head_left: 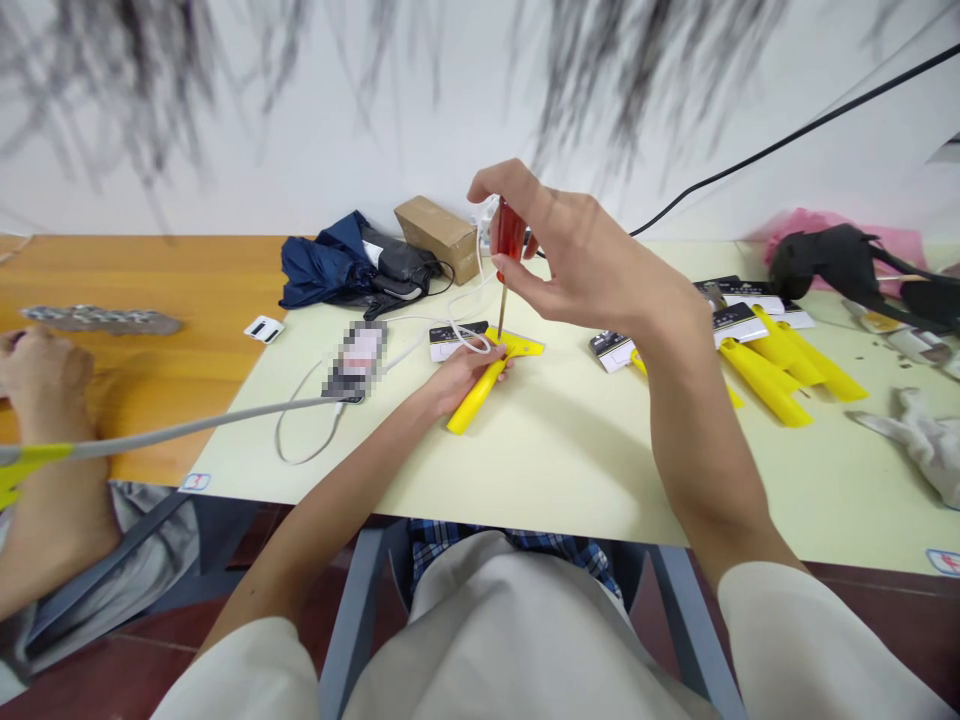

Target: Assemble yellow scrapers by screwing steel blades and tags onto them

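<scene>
My left hand (471,376) is closed around a yellow scraper (477,398), steadying its wide head near the tabletop. A screwdriver (511,240) with a red, see-through handle stands nearly upright in my right hand (577,250), the fingers curled about the handle. Its shaft points down onto the scraper's head; the exact contact of the tip is too small to make out. Just behind the scraper lies a black-and-white card pack (448,341), partly covered by a white cable (466,335).
To the right lie several yellow scrapers (766,385) with black-and-white packs (739,322), a black bag (825,265) and a grey-white cloth (921,440). A phone (358,360), dark blue cloth (322,262) and cardboard box (442,235) stand leftward. A co-worker's hand (46,375) is far left.
</scene>
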The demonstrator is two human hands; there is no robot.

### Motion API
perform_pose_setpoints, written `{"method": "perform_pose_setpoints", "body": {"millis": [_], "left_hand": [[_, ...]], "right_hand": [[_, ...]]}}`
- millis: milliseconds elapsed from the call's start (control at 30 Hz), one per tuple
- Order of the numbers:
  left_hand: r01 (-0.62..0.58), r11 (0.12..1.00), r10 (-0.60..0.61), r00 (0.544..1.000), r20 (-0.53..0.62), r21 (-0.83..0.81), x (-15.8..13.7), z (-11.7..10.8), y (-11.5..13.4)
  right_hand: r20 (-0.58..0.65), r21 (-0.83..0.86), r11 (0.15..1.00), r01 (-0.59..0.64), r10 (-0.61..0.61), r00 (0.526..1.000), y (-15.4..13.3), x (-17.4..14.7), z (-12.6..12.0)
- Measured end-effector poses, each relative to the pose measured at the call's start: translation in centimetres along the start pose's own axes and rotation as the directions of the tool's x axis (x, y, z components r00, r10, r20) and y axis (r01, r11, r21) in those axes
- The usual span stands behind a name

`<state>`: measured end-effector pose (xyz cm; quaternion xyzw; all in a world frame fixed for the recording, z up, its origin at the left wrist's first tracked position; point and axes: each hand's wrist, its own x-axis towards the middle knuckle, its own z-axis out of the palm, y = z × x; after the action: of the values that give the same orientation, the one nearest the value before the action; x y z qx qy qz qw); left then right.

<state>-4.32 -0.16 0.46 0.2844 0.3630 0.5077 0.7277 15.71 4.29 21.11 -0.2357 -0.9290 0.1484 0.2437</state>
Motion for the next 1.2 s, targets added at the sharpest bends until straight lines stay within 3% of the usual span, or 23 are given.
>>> {"method": "perform_pose_setpoints", "body": {"millis": [133, 300, 400, 567, 867, 1033, 1200], "left_hand": [[-0.002, 1.0, 0.002, 1.0, 0.005, 0.013, 0.2, -0.3, -0.2], [-0.025, 0.999, 0.025, 1.0, 0.016, 0.021, 0.4, -0.6, -0.5], [-0.026, 0.999, 0.026, 1.0, 0.011, 0.021, 0.4, -0.5, -0.5], [-0.014, 0.999, 0.014, 1.0, 0.007, 0.03, 0.1, -0.1, -0.4], [-0.024, 0.999, 0.024, 1.0, -0.018, 0.027, 0.0, 0.3, -0.2], [-0.015, 1.0, 0.016, 0.999, -0.042, 0.015, -0.1, 0.3, -0.2], [-0.038, 0.999, 0.037, 0.997, -0.062, -0.016, 0.2, 0.1, -0.3]], "right_hand": [[0.035, 0.105, 0.994, -0.04, 0.037, 0.999, -0.2, -0.1, -0.2], [0.085, 0.238, 0.971, -0.009, -0.012, 0.996, -0.2, -0.3, -0.6], [0.089, 0.229, 0.973, -0.027, 0.007, 0.996, 0.0, -0.2, -0.6], [-0.006, 0.141, 0.982, -0.128, 0.13, 0.991, 0.5, 0.4, 0.0], [-0.072, 0.223, 0.972, 0.075, -0.061, 0.996, 1.9, 0.5, 0.7], [-0.146, 0.056, 0.993, 0.104, -0.095, 0.985, 1.8, 0.8, 0.8], [-0.088, 0.165, 0.979, 0.122, -0.109, 0.99, 1.1, 0.2, 0.5]]}}
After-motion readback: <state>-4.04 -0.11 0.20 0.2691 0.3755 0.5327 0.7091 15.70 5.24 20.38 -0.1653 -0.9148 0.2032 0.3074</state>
